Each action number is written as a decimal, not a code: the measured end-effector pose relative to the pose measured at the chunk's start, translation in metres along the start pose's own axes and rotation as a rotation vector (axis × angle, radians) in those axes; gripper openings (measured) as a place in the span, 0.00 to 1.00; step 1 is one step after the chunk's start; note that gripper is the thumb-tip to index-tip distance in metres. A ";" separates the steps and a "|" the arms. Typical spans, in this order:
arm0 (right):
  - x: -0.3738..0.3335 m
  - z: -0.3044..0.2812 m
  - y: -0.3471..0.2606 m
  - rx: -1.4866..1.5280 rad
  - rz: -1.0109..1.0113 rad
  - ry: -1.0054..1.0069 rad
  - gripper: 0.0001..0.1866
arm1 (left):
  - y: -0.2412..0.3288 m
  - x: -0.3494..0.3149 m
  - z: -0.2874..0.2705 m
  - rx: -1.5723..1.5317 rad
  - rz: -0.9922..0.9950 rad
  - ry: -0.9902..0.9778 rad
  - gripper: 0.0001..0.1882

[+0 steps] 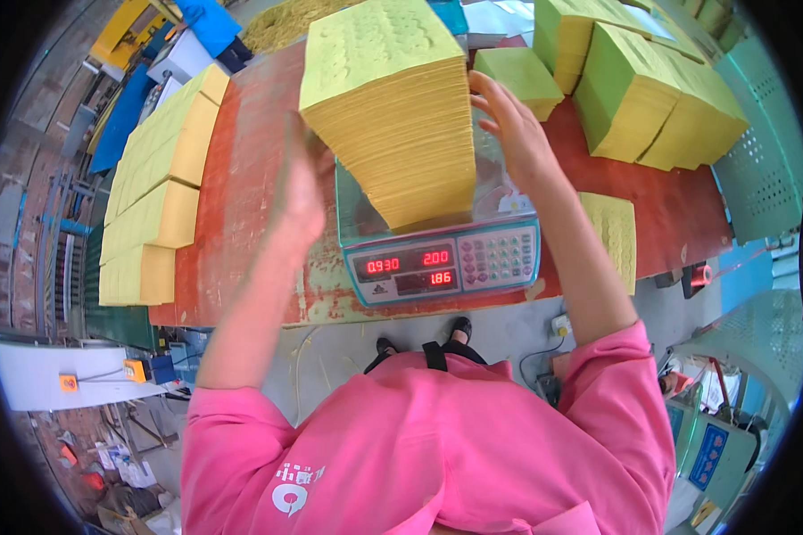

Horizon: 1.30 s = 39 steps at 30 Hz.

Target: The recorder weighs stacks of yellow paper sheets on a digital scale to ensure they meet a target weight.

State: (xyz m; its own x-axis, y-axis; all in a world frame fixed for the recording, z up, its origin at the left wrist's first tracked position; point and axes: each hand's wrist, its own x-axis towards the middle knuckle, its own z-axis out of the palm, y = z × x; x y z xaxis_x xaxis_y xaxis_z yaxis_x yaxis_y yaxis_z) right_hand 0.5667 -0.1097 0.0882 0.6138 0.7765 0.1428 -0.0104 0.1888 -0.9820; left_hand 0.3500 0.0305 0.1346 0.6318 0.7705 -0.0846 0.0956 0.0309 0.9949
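On the scale [446, 269] stands a yellow stack [406, 143]. Right hand [523, 135], fingers parted, and left hand [303, 187], fingers blurred, flank it; grip unclear

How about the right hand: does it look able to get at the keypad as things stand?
Probably yes: the right hand, beside the tall stack, would likely just need to draw back toward the person; nothing covers the keypad.

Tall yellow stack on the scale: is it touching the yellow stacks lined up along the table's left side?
Apart. The head view shows a broad strip of red tabletop between the tall stack and the left-side stacks.
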 end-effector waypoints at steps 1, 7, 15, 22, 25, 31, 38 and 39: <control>-0.004 0.001 0.017 0.098 -0.006 0.060 0.32 | -0.015 0.001 0.006 -0.084 0.003 0.066 0.44; -0.036 0.068 0.034 0.216 -0.007 0.131 0.34 | -0.045 0.018 0.017 -0.455 -0.063 -0.158 0.28; -0.033 0.081 0.035 0.225 -0.061 0.236 0.32 | -0.049 0.037 0.010 -0.577 -0.067 -0.181 0.26; -0.111 0.054 0.014 0.010 -0.149 0.506 0.23 | -0.087 0.013 -0.071 -0.572 -0.018 -0.042 0.32; -0.186 0.047 0.017 0.008 -0.008 0.645 0.20 | -0.116 -0.010 -0.140 -0.490 -0.109 -0.012 0.31; -0.294 0.062 0.069 0.270 0.222 0.862 0.14 | -0.158 -0.027 -0.221 -0.392 -0.268 0.077 0.22; -0.278 0.087 0.066 0.398 0.171 0.822 0.13 | -0.107 -0.030 -0.196 -0.365 -0.138 -0.020 0.18; -0.273 0.088 0.065 0.379 0.141 0.787 0.13 | -0.102 -0.032 -0.194 -0.356 -0.116 -0.034 0.18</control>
State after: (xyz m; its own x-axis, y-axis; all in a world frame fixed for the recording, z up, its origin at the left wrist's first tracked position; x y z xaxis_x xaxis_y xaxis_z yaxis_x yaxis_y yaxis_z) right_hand 0.3291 -0.2571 -0.0036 0.9508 0.1952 -0.2406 -0.3025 0.4176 -0.8568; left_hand 0.1711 0.1266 0.0463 0.6583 0.7275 -0.1934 -0.1018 0.3406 0.9347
